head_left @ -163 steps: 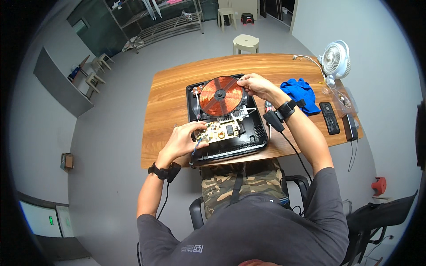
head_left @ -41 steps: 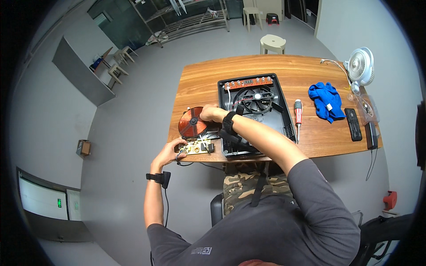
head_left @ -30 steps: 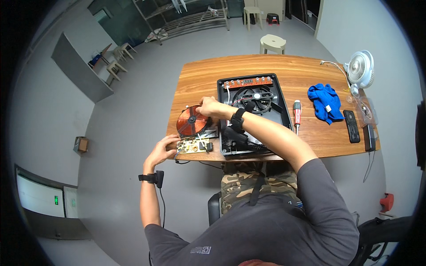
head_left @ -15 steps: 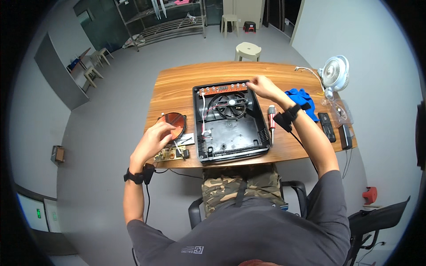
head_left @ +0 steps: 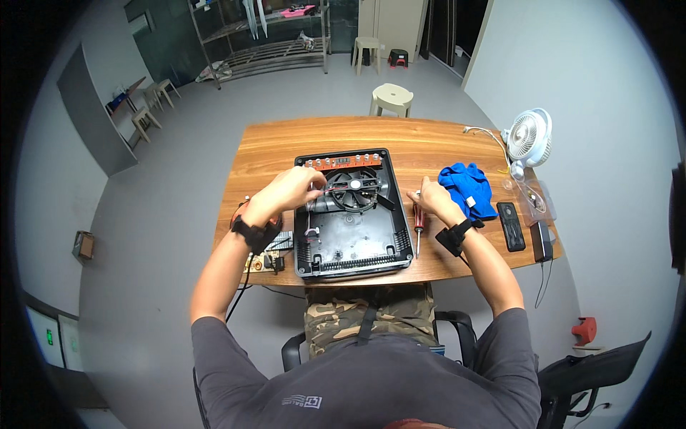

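The left hand (head_left: 291, 191) rests on the left edge of the open black casing (head_left: 351, 214) at the middle of the wooden bench (head_left: 286, 146), fingers curled and pinching something small beside the round fan (head_left: 351, 187); the right hand (head_left: 433, 200) closes around the handle of a red screwdriver (head_left: 419, 223) lying just right of the casing; a blue cloth (head_left: 468, 187) lies beside that hand; a circuit board (head_left: 266, 254) sits under the left wrist.

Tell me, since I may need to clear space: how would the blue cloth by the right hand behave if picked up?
The blue cloth lies crumpled in soft folds, so it would probably droop limply and feel light. It seems unlikely to roll, slip or break. The right hand rests just beside it.
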The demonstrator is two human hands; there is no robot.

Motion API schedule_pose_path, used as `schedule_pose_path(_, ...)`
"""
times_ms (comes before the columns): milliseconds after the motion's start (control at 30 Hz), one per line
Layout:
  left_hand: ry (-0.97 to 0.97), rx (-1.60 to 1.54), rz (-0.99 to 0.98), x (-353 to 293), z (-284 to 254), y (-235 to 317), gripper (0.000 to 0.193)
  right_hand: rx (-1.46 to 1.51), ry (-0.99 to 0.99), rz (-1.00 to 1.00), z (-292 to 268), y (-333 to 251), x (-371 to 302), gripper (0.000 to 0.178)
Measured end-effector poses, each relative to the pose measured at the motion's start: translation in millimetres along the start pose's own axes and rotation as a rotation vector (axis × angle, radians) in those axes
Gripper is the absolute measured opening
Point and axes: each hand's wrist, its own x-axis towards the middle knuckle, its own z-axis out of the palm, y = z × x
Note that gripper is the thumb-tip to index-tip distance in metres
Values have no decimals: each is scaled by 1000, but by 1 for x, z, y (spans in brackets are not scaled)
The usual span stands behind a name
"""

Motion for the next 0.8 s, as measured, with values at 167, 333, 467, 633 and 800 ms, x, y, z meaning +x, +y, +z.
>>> schedule_pose_path(167,-49,57,2,44,29,-19,30,-52,28,-7,5,-1,-5,61)
schedule_pose_path(333,-103,76,-4,76,63,-34,35,-157,-23,34,1,1,-9,65)
schedule_pose_path(467,-111,67,-6,85,74,-33,38,-130,-97,82,-6,0,-12,65)
schedule_pose_path(633,-118,72,-54,88,80,-29,38,-57,-98,85,4,13,-2,64)
schedule_pose_path(800,-82,50,-86,88,84,-31,34,24,-15,23,22,30,7,54)
